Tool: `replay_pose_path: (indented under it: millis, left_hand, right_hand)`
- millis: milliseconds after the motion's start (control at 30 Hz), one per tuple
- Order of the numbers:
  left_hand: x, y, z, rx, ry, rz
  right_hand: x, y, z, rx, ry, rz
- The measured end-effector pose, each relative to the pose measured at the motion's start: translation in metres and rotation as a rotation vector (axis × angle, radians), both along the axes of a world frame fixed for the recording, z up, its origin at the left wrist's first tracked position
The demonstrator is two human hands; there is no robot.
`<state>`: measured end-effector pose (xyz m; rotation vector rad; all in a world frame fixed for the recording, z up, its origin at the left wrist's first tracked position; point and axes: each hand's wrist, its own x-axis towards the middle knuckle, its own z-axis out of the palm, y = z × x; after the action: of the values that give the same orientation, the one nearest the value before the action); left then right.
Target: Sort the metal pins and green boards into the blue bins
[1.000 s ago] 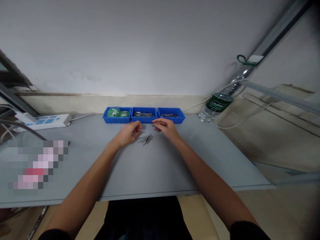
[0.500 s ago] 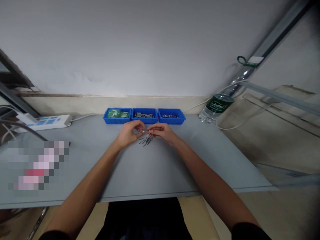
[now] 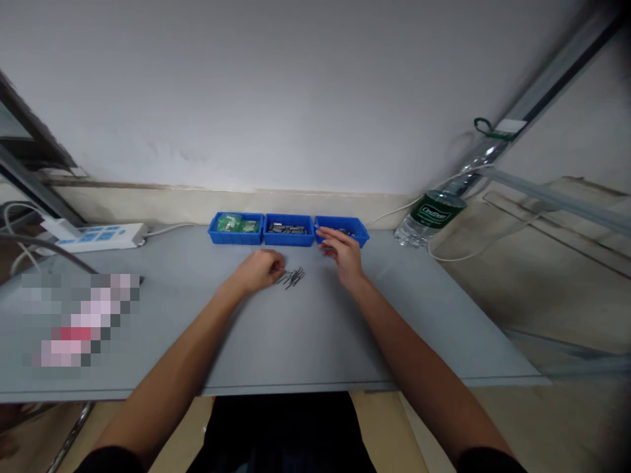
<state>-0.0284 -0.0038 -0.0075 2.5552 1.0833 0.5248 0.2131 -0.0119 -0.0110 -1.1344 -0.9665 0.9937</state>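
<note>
A loose pile of thin dark metal pins (image 3: 294,278) lies on the grey table. Just left of it rests my left hand (image 3: 260,269), its fingers curled in toward the thumb. Whatever those fingers hold, if anything, is hidden. My right hand (image 3: 344,255) is raised at the front left corner of the right blue bin (image 3: 365,237), fingers stretched out and slightly apart. That bin has small shiny metal parts (image 3: 348,232) in it, partly covered by the hand. Grey metal pieces (image 3: 287,229) fill the bottom of the middle blue bin (image 3: 288,241).
The left blue bin (image 3: 235,240) holds green-and-white small parts (image 3: 238,224). A large water bottle (image 3: 434,211) stands at the back right. On the left are a white power strip (image 3: 101,237) with cables and a blurred-out pink object (image 3: 89,322).
My hands have come apart from above the pins. The right one moved right and back to the right bin; the left drew slightly down, fingers curled. The view shifted a little.
</note>
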Motion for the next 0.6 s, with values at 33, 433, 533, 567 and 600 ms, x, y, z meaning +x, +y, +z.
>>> replay_pose_path:
  millis: [33, 433, 533, 567, 600]
  left_hand:
    - [0.0008, -0.0007, -0.0004, -0.001, 0.027, -0.004]
    - [0.0017, -0.0036, 0.0027, 0.017, 0.13, 0.023]
    - [0.0009, -0.0028, 0.0026, 0.027, 0.12, 0.019]
    - [0.0011, -0.0028, 0.0026, 0.029, 0.112, 0.014]
    - [0.0014, -0.003, 0.0025, 0.028, 0.104, 0.01]
  right_hand:
    - [0.0018, 0.0015, -0.0005, -0.008, 0.006, -0.062]
    - [0.0016, 0.002, -0.001, 0.0, -0.045, -0.066]
    - [0.0015, 0.0014, -0.0009, -0.003, -0.05, -0.058]
    - [0.0016, 0.0013, -0.001, -0.004, -0.051, -0.055]
    - [0.0016, 0.0013, -0.0011, -0.006, -0.053, -0.052]
